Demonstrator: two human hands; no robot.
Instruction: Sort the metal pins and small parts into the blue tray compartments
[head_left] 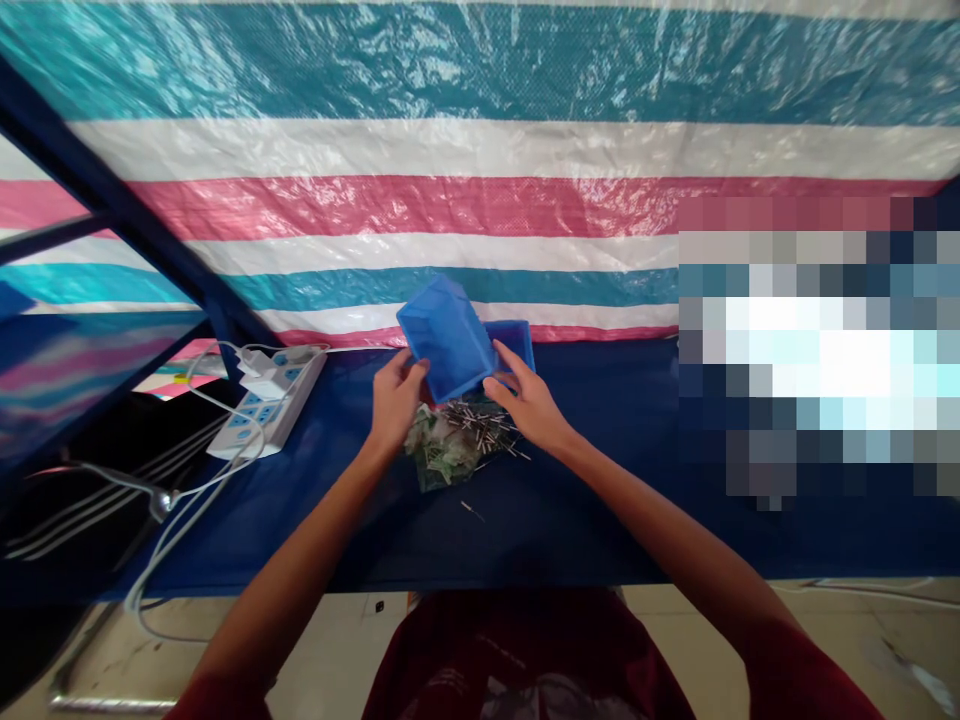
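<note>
At the centre of the frame I have a blue rectangular plastic bin (450, 345) tilted above the table. My left hand (397, 400) grips its lower-left side, fingers closed on the wall; my right hand (531, 405) pinches its lower-right corner between thumb and fingers. Behind it, slightly right, I see a second blue plastic bin (520, 338). Just below the raised bin, thin silvery metal pins (491, 430) lie heaped on a crumpled clear plastic bag (442, 468) on the dark-blue tabletop (615, 430).
</note>
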